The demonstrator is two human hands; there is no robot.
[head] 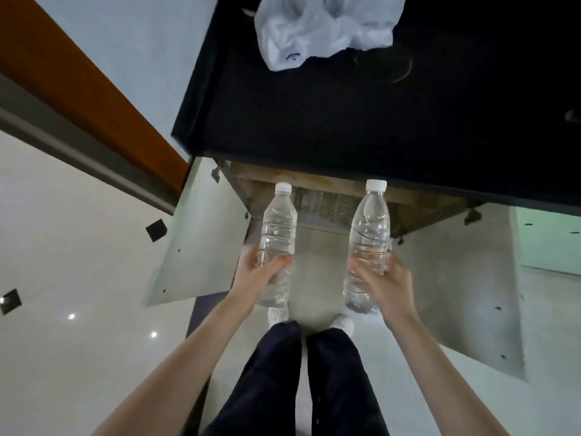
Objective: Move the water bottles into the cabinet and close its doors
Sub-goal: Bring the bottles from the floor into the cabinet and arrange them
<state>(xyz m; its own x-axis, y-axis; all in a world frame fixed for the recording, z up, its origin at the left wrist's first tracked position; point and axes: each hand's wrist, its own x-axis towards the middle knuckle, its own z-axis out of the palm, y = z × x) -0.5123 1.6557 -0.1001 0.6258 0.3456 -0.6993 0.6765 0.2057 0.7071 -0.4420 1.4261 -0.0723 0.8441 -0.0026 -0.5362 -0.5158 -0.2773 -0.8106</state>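
Both bare forearms (176, 357) reach forward and down, roughly parallel. The left hand (262, 275) curls its fingers (274, 265) round the lower half of the left bottle (278, 225). The right hand (390, 283) grips the right bottle (370, 225) the same way, its neck rising beyond the fingers.

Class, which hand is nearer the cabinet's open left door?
Left. The left hand is just right of the left door; the right hand is farther right, beside the right door.

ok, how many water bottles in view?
2. Left bottle in the left hand, right bottle in the right hand, both before the open cabinet. Blurry shapes inside may be more.
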